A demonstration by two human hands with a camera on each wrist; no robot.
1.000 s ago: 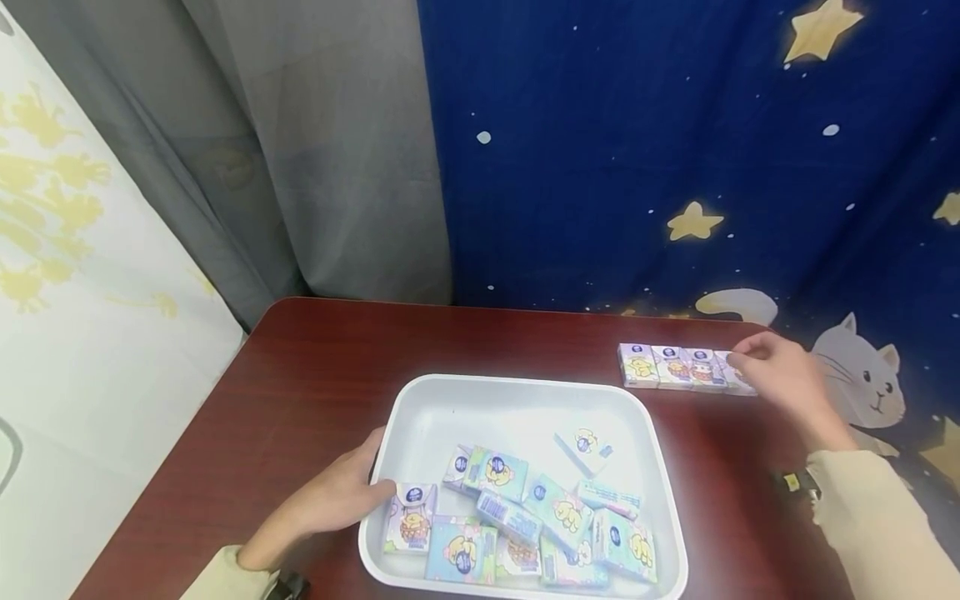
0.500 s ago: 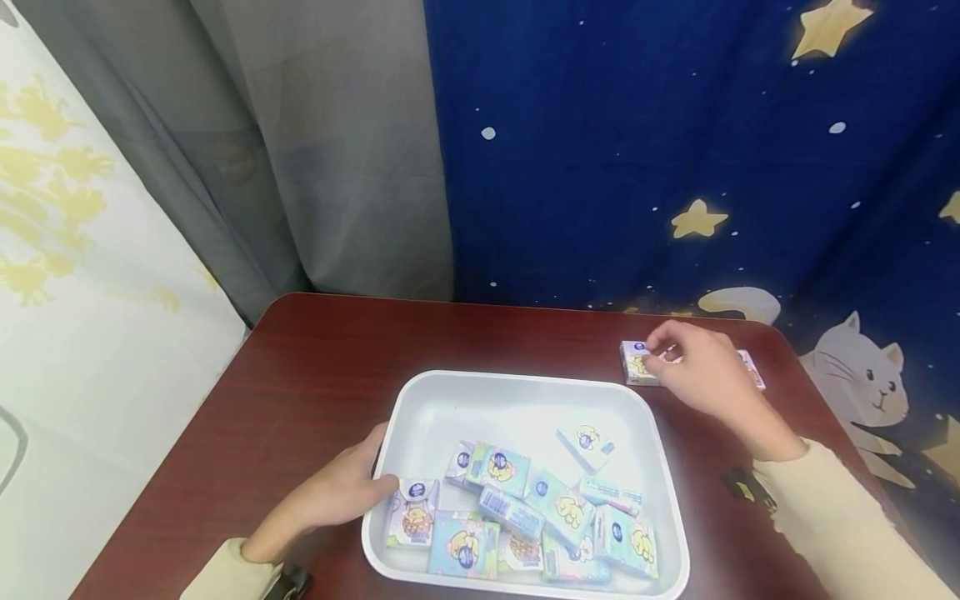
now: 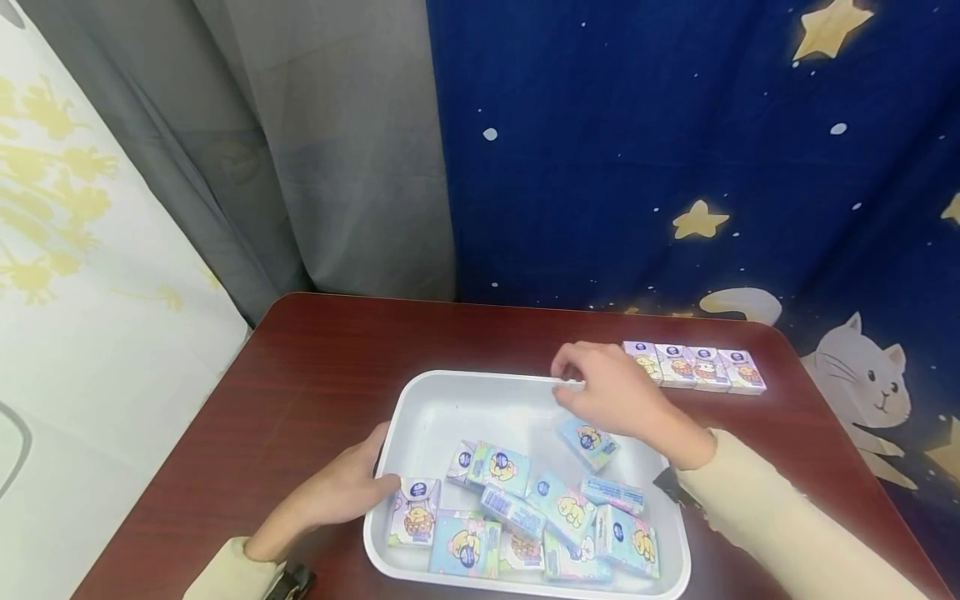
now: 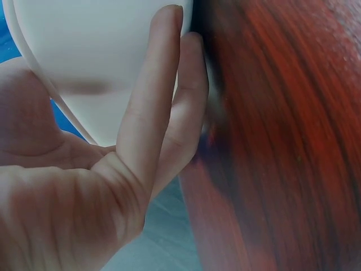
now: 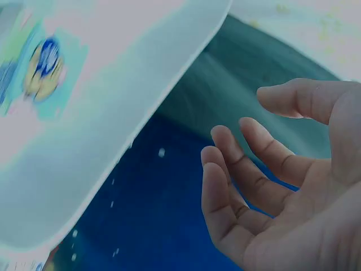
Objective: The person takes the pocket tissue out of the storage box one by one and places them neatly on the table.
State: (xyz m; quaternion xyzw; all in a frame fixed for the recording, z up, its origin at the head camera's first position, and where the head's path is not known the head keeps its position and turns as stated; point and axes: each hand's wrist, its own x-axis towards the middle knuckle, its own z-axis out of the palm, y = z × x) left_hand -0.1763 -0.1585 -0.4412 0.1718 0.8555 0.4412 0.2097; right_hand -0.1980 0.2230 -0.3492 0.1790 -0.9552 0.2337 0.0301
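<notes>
My left hand [image 3: 341, 487] grips the left side of a white plastic tub [image 3: 427, 425]. Its thumb lies over the rim, and in the left wrist view the fingers [image 4: 149, 96] lie along the outer wall. Inside the tub several pocket tissue packs [image 3: 498, 468] lie jumbled, blue-green and purple with cartoon animals. Over the tub's far rim hovers my right hand [image 3: 611, 396], fingers loosely bent and holding nothing, as the right wrist view also shows. Behind it, a short row of purple tissue packs [image 3: 705, 368] lies side by side on the table.
A dark red wooden table [image 3: 300, 375] carries everything. Beyond its back edge hang a grey curtain [image 3: 360, 167] and a blue curtain [image 3: 585, 167] with stars and a cat. A white panel with yellow prints [image 3: 82, 292] stands at the left.
From the right end of the purple row, my right hand has moved left across it to the tub's far rim, uncovering the row. My left hand stays on the tub.
</notes>
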